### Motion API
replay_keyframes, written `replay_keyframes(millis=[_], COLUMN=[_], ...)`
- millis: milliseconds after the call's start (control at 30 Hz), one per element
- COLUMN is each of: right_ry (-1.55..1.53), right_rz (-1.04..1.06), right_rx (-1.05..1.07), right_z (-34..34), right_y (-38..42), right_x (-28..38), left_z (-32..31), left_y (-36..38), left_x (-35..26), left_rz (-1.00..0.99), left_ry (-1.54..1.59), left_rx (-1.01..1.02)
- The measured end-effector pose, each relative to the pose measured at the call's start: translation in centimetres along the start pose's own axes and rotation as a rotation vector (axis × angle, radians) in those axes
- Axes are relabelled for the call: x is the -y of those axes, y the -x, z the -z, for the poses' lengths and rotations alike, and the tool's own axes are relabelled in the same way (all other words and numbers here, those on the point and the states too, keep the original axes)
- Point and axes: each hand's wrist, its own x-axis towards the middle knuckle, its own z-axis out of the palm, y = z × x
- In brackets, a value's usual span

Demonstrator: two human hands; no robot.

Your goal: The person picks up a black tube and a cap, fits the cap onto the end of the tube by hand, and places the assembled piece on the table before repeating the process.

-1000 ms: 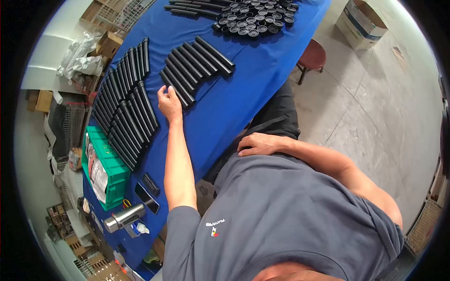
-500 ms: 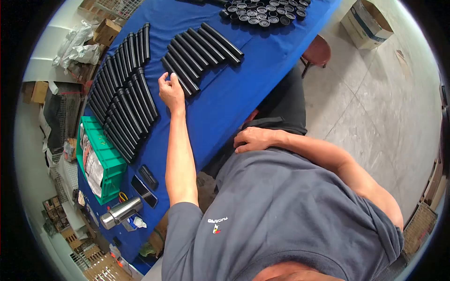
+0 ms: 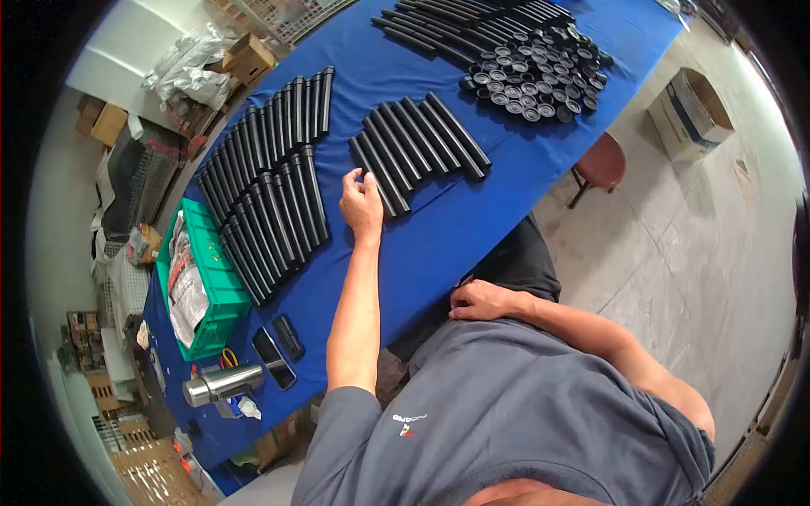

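Note:
My left hand (image 3: 362,205) is at the near end of a row of plain black tubes (image 3: 419,135), its thumb right at the leftmost one. The thumb and index finger stand apart, with nothing visible between them. To the left of this hand lie two staggered rows of black tubes with collared ends (image 3: 283,215), side by side on the blue cloth. My right hand (image 3: 483,300) rests at my waist beside the table edge, its fingers loosely bent and lying against the dark clothing, holding nothing that shows.
Round black caps (image 3: 540,80) are heaped at the far right of the blue-covered table (image 3: 472,232), before more black tubes (image 3: 439,25). A green crate (image 3: 224,291), phone (image 3: 274,358), black case (image 3: 288,337) and steel flask (image 3: 224,384) stand left. A red stool (image 3: 602,160) and cardboard box (image 3: 690,114) are on the floor.
The view has shifted, so the table and everything on it appear farther right and lower, with more tubes showing at the far end. Both hands stay in about the same places.

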Motion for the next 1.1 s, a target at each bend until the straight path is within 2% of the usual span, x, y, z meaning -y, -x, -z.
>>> replay_keyframes(millis=[167,300,533,633,733,833,933,1033,1100], right_ry=[0.0,0.028,-0.001,0.077,0.111,0.124,0.21,0.205,0.791], right_rz=[-0.016,-0.017,-0.105,-0.177,-0.023,-0.03,-0.03,0.064,0.211], right_rx=[0.009,-0.073,-0.076,-0.09,-0.202,-0.25,-0.225,-0.079,-0.015], right_z=[0.2,0.0,0.8,1.1,1.0,0.8,0.3,0.2,-1.0], right_y=[-0.2,-0.2,0.0,0.1,0.2,-0.2,-1.1,-3.1,-5.5], right_x=[-0.1,-1.6,-1.2,-0.8,-2.8,-4.4,-7.5,-13.4,-23.4], left_z=[-0.4,-0.3,-0.6,-0.8,-1.0,-1.1,-1.0,-1.2,-1.0], left_y=[-0.1,0.0,0.1,0.1,0.1,0.0,0.1,0.2,0.1], left_x=[0.3,0.4,0.8,1.0,1.0,1.0,0.6,0.9,0.5], left_rz=[-0.022,-0.036,0.004,-0.004,-0.021,-0.03,0.009,0.054,0.07], left_ry=[0.026,0.039,0.021,0.02,-0.007,0.011,0.036,0.044,0.048], left_rx=[-0.033,-0.042,-0.017,-0.028,-0.058,-0.064,-0.067,-0.051,-0.026])
